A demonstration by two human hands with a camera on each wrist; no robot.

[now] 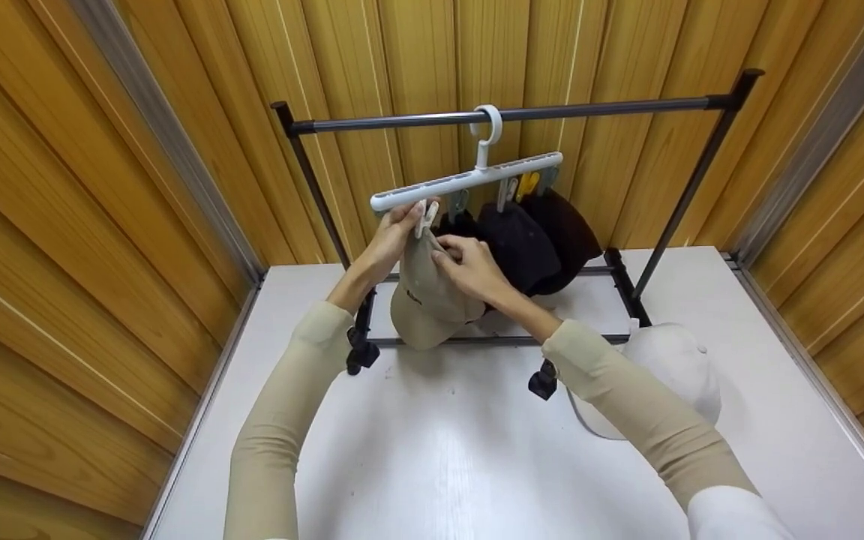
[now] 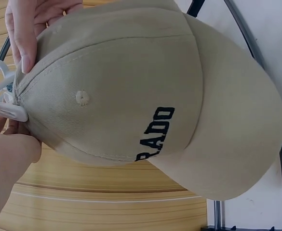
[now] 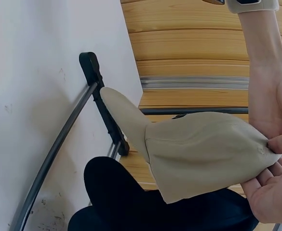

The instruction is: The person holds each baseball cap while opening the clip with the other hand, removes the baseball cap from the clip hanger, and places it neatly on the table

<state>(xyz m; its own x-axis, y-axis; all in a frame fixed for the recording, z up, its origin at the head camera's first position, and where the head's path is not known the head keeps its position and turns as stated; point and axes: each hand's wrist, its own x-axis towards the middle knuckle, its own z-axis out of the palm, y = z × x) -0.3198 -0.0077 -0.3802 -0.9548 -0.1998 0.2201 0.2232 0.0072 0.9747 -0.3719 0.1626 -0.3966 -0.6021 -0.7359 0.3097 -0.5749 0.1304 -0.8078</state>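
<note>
A beige baseball cap [image 1: 423,281] with dark lettering hangs brim-down under the left end of a white clip hanger [image 1: 439,187]. My left hand [image 1: 387,246] pinches a white clip [image 2: 14,112] whose tip is at the top of the cap's crown. On the cap's other side my right hand [image 1: 472,264] holds the crown fabric just below the clip, thumb and fingers on it [image 3: 275,190]. In the left wrist view, part of the lettering and the brim face the camera.
The hanger hooks over the bar [image 1: 604,109] of a black rack. Dark caps [image 1: 518,244] hang from other clips, right beside the beige one; a yellow clip [image 1: 528,184] shows there. A white cap [image 1: 676,367] lies on the white table [image 1: 432,465], partly behind my right sleeve. Wood-patterned walls surround the table.
</note>
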